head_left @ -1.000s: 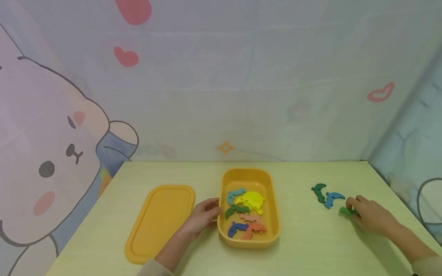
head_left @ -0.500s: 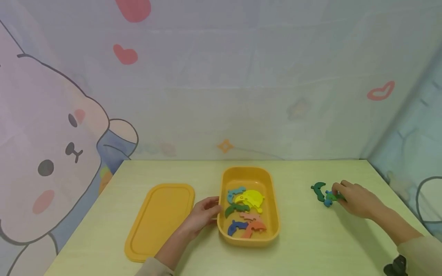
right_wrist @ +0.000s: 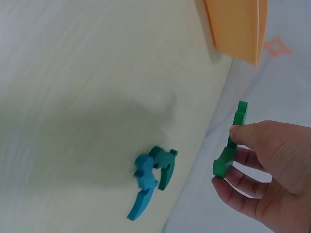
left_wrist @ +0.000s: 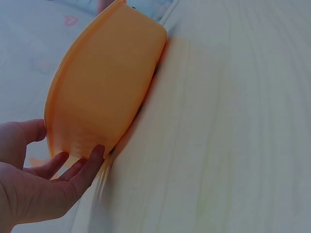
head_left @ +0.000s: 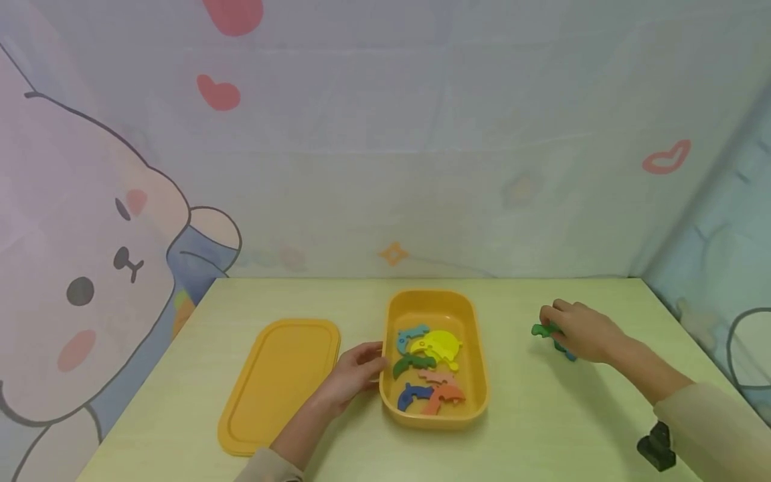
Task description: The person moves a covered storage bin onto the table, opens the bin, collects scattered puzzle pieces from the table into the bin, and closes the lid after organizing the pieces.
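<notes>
My right hand [head_left: 581, 331] pinches a bright green curved puzzle piece [right_wrist: 225, 159] between thumb and fingers, held up off the table. Below it lie a dark green piece [right_wrist: 167, 167] and a blue piece [right_wrist: 144, 180], close together; in the head view the hand covers most of both. My left hand [head_left: 354, 375] rests its fingers against the left outer wall of a yellow box [head_left: 434, 423]. In the left wrist view those fingers are slightly bent, with fingertips on the box's side and the thumb near the rim. Several pieces lie inside, including a yellow one [head_left: 442, 345] and an orange one [head_left: 446, 395].
A flat yellow lid [head_left: 280, 385] lies on the table [head_left: 512, 435] to the left of the box, beside the left forearm. A patterned cloth backdrop [head_left: 470, 134] rises behind the table's back edge. A small black object [head_left: 658, 447] shows by the right sleeve.
My right hand has lifted the bright green piece and carried it leftward and away from me, over the blue and dark green pieces. The left hand and box stay put.
</notes>
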`<state>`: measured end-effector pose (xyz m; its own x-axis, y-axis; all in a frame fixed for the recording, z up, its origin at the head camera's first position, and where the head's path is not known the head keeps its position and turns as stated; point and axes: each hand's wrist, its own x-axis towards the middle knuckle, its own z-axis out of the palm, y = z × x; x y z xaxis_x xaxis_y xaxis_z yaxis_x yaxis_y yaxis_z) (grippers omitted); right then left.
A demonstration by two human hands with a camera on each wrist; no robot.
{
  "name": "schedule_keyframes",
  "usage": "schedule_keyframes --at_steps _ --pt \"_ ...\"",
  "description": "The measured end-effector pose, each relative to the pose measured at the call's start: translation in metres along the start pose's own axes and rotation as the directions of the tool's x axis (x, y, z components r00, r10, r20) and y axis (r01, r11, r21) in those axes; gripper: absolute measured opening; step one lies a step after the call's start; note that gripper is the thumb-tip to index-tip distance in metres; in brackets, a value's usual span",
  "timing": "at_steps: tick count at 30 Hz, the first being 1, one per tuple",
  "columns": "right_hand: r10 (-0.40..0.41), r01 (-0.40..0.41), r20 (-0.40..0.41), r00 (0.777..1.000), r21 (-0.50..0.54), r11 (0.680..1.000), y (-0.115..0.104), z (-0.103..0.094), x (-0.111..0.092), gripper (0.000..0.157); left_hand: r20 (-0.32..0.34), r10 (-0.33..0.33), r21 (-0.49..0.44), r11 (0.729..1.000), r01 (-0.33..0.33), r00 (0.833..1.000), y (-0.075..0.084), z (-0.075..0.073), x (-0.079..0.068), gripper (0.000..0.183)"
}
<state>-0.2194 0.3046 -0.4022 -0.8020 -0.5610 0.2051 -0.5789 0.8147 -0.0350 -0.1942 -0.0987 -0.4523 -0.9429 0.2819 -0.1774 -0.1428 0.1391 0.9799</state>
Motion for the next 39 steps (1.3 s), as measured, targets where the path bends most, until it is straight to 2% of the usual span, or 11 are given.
schedule_keyframes --at_steps 11,23,39 --pt "-0.074 0.074 -0.008 0.997 -0.010 0.997 -0.025 -0.008 0.033 0.017 0.004 0.006 -0.010 1.000 -0.006 1.000 0.001 0.000 0.001 0.050" --pt "-0.099 0.099 0.016 0.995 -0.009 0.995 -0.052 -0.010 0.069 0.014 0.008 0.005 -0.017 1.000 -0.005 1.000 0.001 -0.001 0.001 0.050" --pt "-0.070 0.065 0.117 0.991 0.053 0.997 -0.075 -0.013 0.102 0.010 0.004 0.018 -0.001 1.000 -0.018 1.000 0.000 0.000 0.002 0.050"
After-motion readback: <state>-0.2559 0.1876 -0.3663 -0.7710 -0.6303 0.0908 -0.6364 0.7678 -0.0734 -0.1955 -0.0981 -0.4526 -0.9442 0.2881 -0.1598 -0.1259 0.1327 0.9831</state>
